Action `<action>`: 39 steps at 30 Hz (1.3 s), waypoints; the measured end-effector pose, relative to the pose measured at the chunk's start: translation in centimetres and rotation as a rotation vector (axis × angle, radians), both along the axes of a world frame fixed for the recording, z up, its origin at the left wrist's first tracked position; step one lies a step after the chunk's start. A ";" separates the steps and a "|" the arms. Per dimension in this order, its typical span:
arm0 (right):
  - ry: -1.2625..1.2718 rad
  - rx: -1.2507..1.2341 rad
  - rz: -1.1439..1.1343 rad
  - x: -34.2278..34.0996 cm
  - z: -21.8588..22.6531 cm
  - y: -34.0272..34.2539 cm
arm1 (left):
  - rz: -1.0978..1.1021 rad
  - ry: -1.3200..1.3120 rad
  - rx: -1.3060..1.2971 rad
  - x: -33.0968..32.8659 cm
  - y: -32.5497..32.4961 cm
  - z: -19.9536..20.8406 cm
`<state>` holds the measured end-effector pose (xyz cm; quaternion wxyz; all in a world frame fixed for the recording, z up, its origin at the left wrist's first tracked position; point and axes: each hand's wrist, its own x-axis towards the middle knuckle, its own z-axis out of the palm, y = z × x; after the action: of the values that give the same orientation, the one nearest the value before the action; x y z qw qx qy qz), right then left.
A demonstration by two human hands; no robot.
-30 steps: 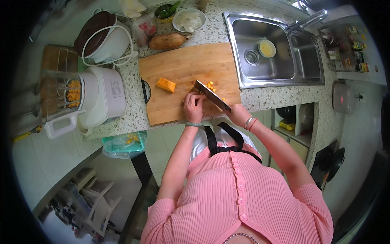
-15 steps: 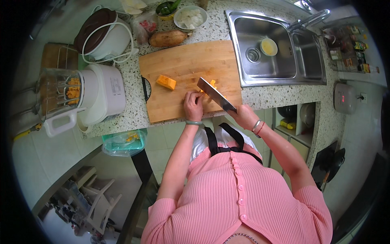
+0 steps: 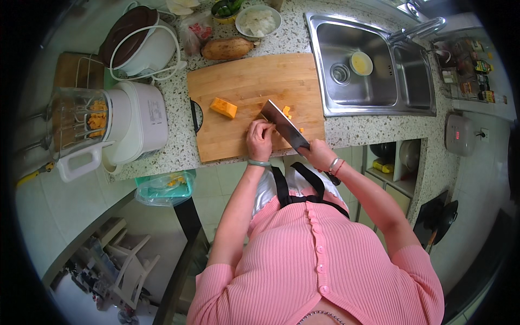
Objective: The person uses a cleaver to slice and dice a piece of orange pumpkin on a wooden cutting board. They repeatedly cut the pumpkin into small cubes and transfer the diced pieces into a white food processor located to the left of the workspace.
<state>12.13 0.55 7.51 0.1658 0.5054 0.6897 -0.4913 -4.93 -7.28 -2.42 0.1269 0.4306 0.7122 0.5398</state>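
Observation:
A cleaver (image 3: 285,127) is held by its handle in my right hand (image 3: 319,155), its broad blade slanting over the near part of the wooden cutting board (image 3: 233,81). Close against the blade's left side, my left hand (image 3: 259,140) is closed with its fingers curled and pressed together. What those fingers hold is hidden by them and the blade. Small orange cubes (image 3: 287,111), looking like pumpkin, lie to the right of the blade. An orange block (image 3: 223,108) of the same stuff rests farther left on the board.
Beyond the board sit a brown tuber (image 3: 227,49) and a bowl of white shreds (image 3: 259,22). A steel sink (image 3: 355,95) with a small bowl (image 3: 361,64) is at right. At left stands a white blender (image 3: 138,122) with orange pieces in its jug; a teal bin (image 3: 170,187) hangs below the counter edge.
My right hand and the cleaver's handle have shifted a little left, bringing the blade nearer my left fingers. The left hand stays about where it was, and the orange block has not moved on the board.

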 end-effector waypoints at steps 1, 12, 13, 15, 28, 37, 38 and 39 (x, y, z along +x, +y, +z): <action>0.019 0.026 -0.008 0.2 -0.8 -0.2 | -0.017 -0.002 -0.010 0.1 0.0 0.1; 0.079 0.491 0.146 2.2 0.8 -0.3 | 0.087 -0.275 -0.115 -1.0 -1.7 2.3; 0.079 0.525 0.148 2.3 1.5 -0.5 | 0.121 -0.199 -0.069 -1.6 -2.1 2.5; 0.070 0.600 0.143 2.9 2.4 -0.7 | 0.177 -0.053 0.030 -2.6 -2.3 4.5; 0.064 0.922 0.257 3.8 1.5 -1.1 | -0.798 0.609 -0.364 2.6 -0.6 8.2; 0.010 0.936 0.311 6.2 1.7 -1.1 | -0.744 0.588 -0.390 -0.5 1.0 5.0; 0.010 0.936 0.312 6.7 1.7 -1.1 | -0.737 0.545 -0.384 -0.8 1.0 4.7; 0.023 0.938 0.300 7.2 1.7 -1.2 | -0.732 0.531 -0.379 -1.2 0.8 4.3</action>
<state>19.35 -0.61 9.22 -0.0185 0.4150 0.9037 -0.1039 -6.17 -6.43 1.89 0.1986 0.7448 0.6074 0.1920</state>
